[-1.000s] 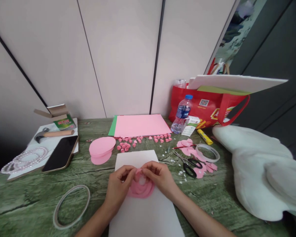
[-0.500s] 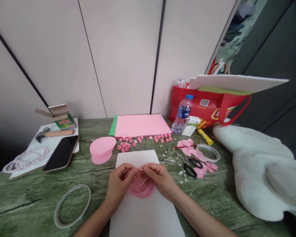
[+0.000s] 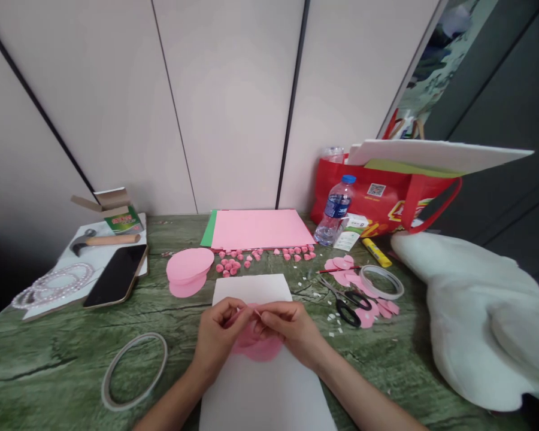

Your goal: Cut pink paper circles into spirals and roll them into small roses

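Both hands are close together over a long white board [image 3: 265,392] in front of me. My left hand [image 3: 220,332] pinches the upper left of a pink paper piece [image 3: 263,350], thumb against fingers. My right hand [image 3: 291,329] pinches the same pink paper from the right, its fingertips nearly meeting the left ones. The paper's lower edge looks rounded and layered, and my fingers cover its upper part. Pink paper circles [image 3: 190,266] lie stacked at the left behind the board. Several small pink rolled paper buds [image 3: 229,266] lie just beyond it.
Scissors [image 3: 348,305], pink scraps [image 3: 341,263] and a tape roll [image 3: 381,281] lie right; another tape roll [image 3: 135,371] lies front left. A phone [image 3: 117,275] and hammer [image 3: 105,240] are at left. A bottle [image 3: 335,209], red bag [image 3: 363,191] and white plush [image 3: 471,317] stand right.
My right fingers have closed in nearer to the left fingertips on the pink paper. The whole view has shifted slightly, moving the scene a little to the right.
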Demonstrator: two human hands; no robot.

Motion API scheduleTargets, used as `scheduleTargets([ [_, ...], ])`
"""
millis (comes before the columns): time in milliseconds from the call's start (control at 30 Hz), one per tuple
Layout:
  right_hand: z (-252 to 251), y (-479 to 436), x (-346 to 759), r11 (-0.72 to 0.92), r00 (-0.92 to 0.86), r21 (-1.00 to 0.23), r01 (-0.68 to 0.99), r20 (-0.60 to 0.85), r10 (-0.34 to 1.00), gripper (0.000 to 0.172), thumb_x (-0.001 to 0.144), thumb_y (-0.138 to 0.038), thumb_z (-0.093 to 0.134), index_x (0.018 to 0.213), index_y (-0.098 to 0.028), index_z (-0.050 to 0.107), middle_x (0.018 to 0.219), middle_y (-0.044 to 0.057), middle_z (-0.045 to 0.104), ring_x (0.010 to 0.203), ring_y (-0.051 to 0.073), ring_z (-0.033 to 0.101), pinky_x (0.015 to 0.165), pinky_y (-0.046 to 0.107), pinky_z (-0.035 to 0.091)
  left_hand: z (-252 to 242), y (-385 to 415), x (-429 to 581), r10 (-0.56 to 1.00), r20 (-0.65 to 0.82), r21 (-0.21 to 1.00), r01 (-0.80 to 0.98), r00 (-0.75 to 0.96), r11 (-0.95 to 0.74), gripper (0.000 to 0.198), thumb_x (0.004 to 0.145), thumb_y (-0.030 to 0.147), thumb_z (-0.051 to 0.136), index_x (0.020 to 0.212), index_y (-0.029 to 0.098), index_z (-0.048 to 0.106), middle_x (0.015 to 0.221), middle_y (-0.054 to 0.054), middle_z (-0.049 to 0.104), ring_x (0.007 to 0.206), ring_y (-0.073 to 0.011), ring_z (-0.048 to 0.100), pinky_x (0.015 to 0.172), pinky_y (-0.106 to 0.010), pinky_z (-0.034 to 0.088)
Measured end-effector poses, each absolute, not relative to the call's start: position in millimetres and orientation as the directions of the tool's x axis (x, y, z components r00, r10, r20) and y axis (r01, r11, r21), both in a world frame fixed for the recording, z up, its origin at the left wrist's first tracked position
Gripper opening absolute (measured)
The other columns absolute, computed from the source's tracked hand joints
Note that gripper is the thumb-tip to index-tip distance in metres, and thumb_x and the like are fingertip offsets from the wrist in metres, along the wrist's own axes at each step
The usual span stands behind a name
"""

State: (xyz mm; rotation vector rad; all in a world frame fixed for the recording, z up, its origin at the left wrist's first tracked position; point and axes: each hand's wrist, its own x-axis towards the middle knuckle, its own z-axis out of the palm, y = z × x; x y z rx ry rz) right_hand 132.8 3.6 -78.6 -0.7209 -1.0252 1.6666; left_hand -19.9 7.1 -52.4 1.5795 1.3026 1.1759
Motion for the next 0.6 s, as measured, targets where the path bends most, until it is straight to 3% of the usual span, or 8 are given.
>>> scheduleTargets([
  [100, -77, 3, 133, -0.114, -0.301, -0.905, -0.410, 0.016, 0.953, 0.019, 0.067, -0.028, 0.070, 0.081, -0.015, 0.071, 0.061, 0.003, 0.068, 0.053, 0.010, 0.060, 0.055, 0.023, 0.050, -50, 6, -19, 0.983, 0.178, 0.940, 0.287, 0.048, -0.184, 0.019, 0.066, 0.032, 0.062, 0.061, 0.014, 0.060, 0.044, 0.007, 0.042, 0.042, -0.0063, 0.036, 0.042, -0.018, 0.028],
  [267, -77, 3, 131, -0.076, -0.239, -0.921, -0.382, 0.019, 0.971, 0.018, 0.056, -0.023, 0.077, 0.071, -0.015, 0.070, 0.058, 0.001, 0.067, 0.050, 0.010, 0.059, 0.052, 0.021, 0.048, -51, 3, -18, 0.982, 0.172, 0.936, 0.296, 0.079, -0.188, 0.019, 0.067, 0.032, 0.062, 0.061, 0.014, 0.059, 0.048, 0.005, 0.048, 0.046, -0.0073, 0.041, 0.044, -0.018, 0.031],
  [367, -80, 4, 130, -0.077, -0.217, -0.925, -0.373, 0.006, 0.976, 0.018, 0.059, -0.028, 0.075, 0.070, -0.015, 0.069, 0.055, 0.001, 0.066, 0.048, 0.010, 0.058, 0.049, 0.021, 0.047, -54, 5, -18, 0.978, 0.177, 0.931, 0.304, 0.112, -0.203, 0.019, 0.068, 0.031, 0.061, 0.060, 0.014, 0.058, 0.049, 0.004, 0.050, 0.046, -0.0078, 0.043, 0.044, -0.018, 0.033],
  [533, -82, 7, 131, -0.108, -0.232, -0.914, -0.390, -0.016, 0.973, 0.023, 0.065, -0.035, 0.070, 0.074, -0.014, 0.070, 0.059, 0.003, 0.067, 0.050, 0.010, 0.058, 0.051, 0.022, 0.048, -41, 7, -19, 0.905, 0.420, 0.846, 0.330, 0.072, -0.419, 0.010, 0.072, 0.026, 0.058, 0.074, 0.017, 0.061, 0.079, -0.003, 0.058, 0.068, -0.0134, 0.054, 0.058, -0.022, 0.043],
  [600, -80, 7, 131, -0.115, -0.227, -0.912, -0.394, -0.025, 0.974, 0.024, 0.065, -0.036, 0.070, 0.074, -0.014, 0.070, 0.060, 0.003, 0.067, 0.049, 0.010, 0.058, 0.052, 0.022, 0.048, -27, -2, -16, 0.874, 0.485, 0.815, 0.343, 0.038, -0.468, 0.017, 0.076, 0.027, 0.052, 0.064, 0.018, 0.059, 0.071, -0.002, 0.056, 0.068, -0.0139, 0.054, 0.063, -0.024, 0.043],
])
